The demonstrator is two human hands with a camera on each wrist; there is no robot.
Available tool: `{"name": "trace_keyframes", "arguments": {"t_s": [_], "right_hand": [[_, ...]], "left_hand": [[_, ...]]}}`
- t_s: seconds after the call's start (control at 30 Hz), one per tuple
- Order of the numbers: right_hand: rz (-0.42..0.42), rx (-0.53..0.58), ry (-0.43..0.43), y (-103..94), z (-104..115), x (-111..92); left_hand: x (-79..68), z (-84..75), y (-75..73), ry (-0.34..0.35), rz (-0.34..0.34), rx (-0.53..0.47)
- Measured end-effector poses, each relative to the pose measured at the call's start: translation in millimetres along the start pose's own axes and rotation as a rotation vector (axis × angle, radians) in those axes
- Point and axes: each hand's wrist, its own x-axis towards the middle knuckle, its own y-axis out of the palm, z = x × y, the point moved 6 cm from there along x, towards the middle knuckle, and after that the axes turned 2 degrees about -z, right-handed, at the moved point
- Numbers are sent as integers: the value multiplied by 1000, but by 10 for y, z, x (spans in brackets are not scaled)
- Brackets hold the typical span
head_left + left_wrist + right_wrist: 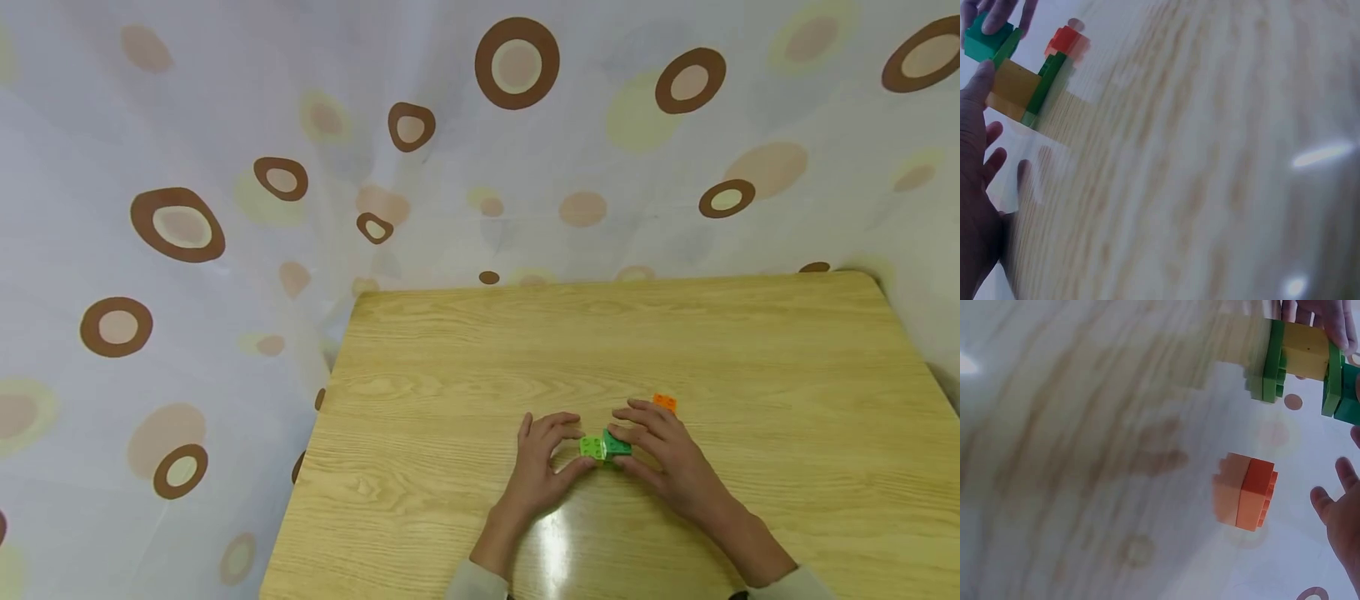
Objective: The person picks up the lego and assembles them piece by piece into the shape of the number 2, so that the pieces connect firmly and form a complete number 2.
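Note:
A small stack of toy building bricks stands on the wooden table (420, 500). At its bottom is a green brick (1272, 359), with a yellow brick (1015, 90) above it and a light green brick (591, 447) higher up. My left hand (536, 467) pinches the stack around the light green brick, thumb on the near side, fingers on the far side. A dark green brick (618, 443) sits tilted at the top right of the light green one, with my right hand (667, 457) holding it between thumb and fingers.
An orange brick (1257, 494) stands alone on the table, just beyond my right hand's fingers. A white curtain (450, 167) with brown and beige round shapes hangs behind the table and along its left side.

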Motion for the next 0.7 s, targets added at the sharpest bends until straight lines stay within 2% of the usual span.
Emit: {"name": "trace_keyframes", "arguments": {"t_s": [0.17,0.43,0.7], "right_hand": [[-12,-7,13,15,-20,-14],[-59,-29,-32,37,13,-36],[-32,-97,5,68,-2,-46]], "left_hand": [[9,5,13,-4,10,-1],[-7,-7,-11,-15,38,-14],[-12,-24,-10,-18,41,-20]]}}
